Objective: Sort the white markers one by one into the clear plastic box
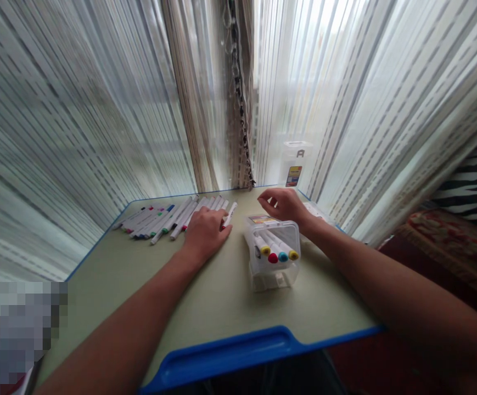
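My left hand (207, 227) lies over the right end of a row of white markers (151, 222), fingers bent. Between its thumb and index finger is a white marker (230, 213) with a red end, its lower part partly covered by the hand. My right hand (282, 204) hovers just behind a clear plastic box (275, 277), fingers loosely curled with a gap to the thumb and nothing visible in them. Several markers (277, 244) lie in the box, their yellow, red and teal ends facing me.
A tall clear case (296, 164) with a label stands at the table's back edge by the string curtain (139, 109). Another clear plastic piece (316, 213) lies behind my right forearm. The pale table (205, 307) has a blue rim with a front groove (230, 354).
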Demonstrator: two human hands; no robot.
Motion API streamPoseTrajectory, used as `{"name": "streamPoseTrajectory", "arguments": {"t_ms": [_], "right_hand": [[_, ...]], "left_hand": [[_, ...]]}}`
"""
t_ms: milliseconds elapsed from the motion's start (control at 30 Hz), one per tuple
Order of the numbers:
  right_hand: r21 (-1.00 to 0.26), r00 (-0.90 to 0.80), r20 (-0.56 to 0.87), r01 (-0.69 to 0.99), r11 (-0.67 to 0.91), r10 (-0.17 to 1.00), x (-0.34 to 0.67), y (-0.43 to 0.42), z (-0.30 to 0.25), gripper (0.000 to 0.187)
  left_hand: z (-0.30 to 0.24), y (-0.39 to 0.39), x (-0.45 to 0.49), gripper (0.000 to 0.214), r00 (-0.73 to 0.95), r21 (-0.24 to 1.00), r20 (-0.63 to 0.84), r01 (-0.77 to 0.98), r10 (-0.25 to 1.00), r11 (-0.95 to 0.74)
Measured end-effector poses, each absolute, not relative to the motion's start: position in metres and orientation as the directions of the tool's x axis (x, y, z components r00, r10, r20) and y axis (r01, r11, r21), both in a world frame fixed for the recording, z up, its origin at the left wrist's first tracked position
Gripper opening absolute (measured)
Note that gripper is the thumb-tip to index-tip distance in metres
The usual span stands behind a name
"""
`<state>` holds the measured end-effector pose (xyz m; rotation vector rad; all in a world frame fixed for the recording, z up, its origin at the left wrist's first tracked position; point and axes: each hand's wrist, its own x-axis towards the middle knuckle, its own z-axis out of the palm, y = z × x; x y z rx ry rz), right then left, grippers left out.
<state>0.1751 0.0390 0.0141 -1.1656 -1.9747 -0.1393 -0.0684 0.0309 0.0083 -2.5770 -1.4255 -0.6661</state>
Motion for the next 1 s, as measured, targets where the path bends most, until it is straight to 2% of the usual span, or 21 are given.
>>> {"name": "streamPoseTrajectory", "arguments": {"t_ms": [133, 267, 400, 533, 600, 667, 800, 867, 1000], "right_hand": [[-0.286, -0.241, 0.701, 0.767, 0.575, 0.671, 0.175, 0.038, 0.015, 0.017], [-0.293, -0.232, 0.697, 0.772, 0.564, 0.679, 0.174, 0.037, 0.016, 0.017], [-0.295, -0.226, 0.703, 0.771, 0.565, 0.674, 0.175, 0.039, 0.015, 0.017], [-0.301, -0.217, 0.704, 0.772, 0.561, 0.676, 0.175, 0.04, 0.014, 0.017], [-0.387, -0.174, 0.675, 0.744, 0.545, 0.717, 0.174, 0.04, 0.014, 0.019], [-0.549, -0.113, 0.613, 0.651, 0.525, 0.782, 0.173, 0.04, 0.015, 0.026], [-0.868, -0.066, 0.401, 0.291, 0.402, 0.914, 0.169, 0.038, 0.02, 0.039], [-0.934, -0.062, 0.324, 0.139, 0.33, 0.944, 0.168, 0.037, 0.023, 0.041], [-0.955, -0.048, 0.296, -0.033, 0.294, 0.954, 0.165, 0.034, 0.028, 0.034]], "left_hand": [[0.006, 0.031, -0.064, 0.029, 0.427, 0.087, 0.442, 0.855, 0.788, -0.512], [0.009, 0.031, -0.065, 0.029, 0.348, 0.167, 0.477, 0.866, 0.807, -0.472], [0.015, 0.031, -0.071, 0.026, 0.256, 0.322, 0.519, 0.825, 0.815, -0.464], [0.017, 0.031, -0.078, 0.025, 0.164, 0.522, 0.547, 0.7, 0.821, -0.487], [0.017, 0.032, -0.079, 0.024, 0.131, 0.598, 0.572, 0.609, 0.809, -0.521], [0.016, 0.032, -0.078, 0.024, 0.109, 0.657, 0.592, 0.509, 0.799, -0.556], [0.014, 0.031, -0.074, 0.025, 0.086, 0.708, 0.605, 0.396, 0.791, -0.585], [0.014, 0.03, -0.072, 0.024, 0.093, 0.708, 0.612, 0.378, 0.785, -0.597], [0.014, 0.027, -0.069, 0.021, 0.114, 0.697, 0.627, 0.359, 0.77, -0.621]]}}
